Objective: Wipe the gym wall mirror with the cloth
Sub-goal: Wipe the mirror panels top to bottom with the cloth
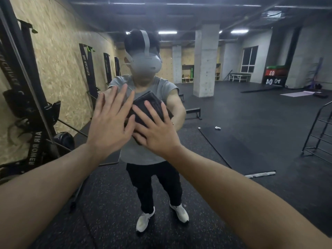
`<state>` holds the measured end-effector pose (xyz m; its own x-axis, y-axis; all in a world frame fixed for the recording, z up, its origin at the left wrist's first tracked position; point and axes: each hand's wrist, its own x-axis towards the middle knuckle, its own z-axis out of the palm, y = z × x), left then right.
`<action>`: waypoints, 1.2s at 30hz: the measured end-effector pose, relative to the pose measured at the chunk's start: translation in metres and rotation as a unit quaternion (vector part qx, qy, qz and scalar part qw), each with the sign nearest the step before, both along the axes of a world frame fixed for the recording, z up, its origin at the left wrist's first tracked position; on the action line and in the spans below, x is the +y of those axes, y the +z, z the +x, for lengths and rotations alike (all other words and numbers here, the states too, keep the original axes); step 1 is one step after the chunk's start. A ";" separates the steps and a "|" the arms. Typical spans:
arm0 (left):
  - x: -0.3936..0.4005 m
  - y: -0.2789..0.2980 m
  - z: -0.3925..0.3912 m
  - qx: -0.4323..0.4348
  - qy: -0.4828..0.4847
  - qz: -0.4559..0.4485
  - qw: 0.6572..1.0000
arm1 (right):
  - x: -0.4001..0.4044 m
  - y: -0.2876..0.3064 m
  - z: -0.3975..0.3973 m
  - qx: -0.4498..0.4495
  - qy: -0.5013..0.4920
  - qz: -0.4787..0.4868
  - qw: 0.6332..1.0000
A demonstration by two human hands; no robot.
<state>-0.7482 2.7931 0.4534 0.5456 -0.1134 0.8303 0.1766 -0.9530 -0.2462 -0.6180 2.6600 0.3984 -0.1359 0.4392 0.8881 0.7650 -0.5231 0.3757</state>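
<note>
The wall mirror fills the whole head view and reflects the gym and a person in a grey shirt wearing a headset. A dark folded cloth lies flat against the glass at chest height. My right hand presses on the cloth with straight, spread fingers. My left hand rests flat on the glass just left of the cloth, fingers straight, its thumb beside the cloth's edge. Both forearms reach in from the bottom corners.
Reflected in the mirror: black rowing machines along a chipboard wall at left, a concrete pillar, black floor mats, a metal rack at right, and stacked boxes far back.
</note>
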 end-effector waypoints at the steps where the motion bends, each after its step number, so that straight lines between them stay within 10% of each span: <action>1: -0.005 -0.003 0.002 -0.004 0.003 -0.010 1.000 | -0.013 0.000 0.008 -0.014 -0.001 -0.013 1.000; 19: -0.086 -0.040 0.051 0.009 0.061 -0.022 0.998 | -0.283 -0.044 0.167 0.217 -0.159 0.168 0.948; 27: -0.062 -0.048 0.022 0.013 0.058 -0.036 0.998 | -0.194 -0.050 0.120 0.327 -0.161 0.347 0.864; 36: 0.001 -0.070 -0.022 0.056 0.050 -0.031 0.997 | -0.032 -0.091 0.008 0.232 -0.076 0.124 0.962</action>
